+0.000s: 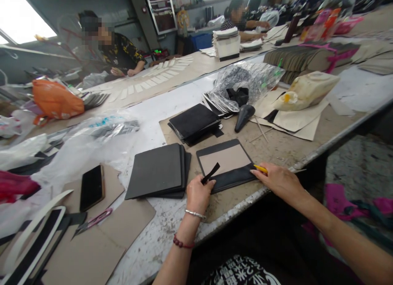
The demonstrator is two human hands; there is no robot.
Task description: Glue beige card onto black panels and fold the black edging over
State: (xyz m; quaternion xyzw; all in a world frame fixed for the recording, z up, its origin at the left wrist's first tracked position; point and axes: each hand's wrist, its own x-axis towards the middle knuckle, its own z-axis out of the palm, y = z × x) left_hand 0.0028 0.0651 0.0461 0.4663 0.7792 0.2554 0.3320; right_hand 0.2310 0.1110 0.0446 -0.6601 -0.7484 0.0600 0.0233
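My left hand (198, 194) is closed in a pinch on a narrow black strip (210, 173) that sticks up and to the right. My right hand (278, 179) is closed on a small yellow tool (260, 169), resting at the right edge of a black-framed panel with a tan middle (225, 159). The panel lies flat near the table's front edge, between my two hands. A stack of dark grey sheets (158, 170) sits just left of my left hand.
Another black stack (194, 122), a black pointed object (243, 116) and a clear plastic bag (245, 81) lie behind. A phone (91, 187) and scissors (93, 221) rest on cardboard at left. Two other people sit at the far side of the long table (172, 93).
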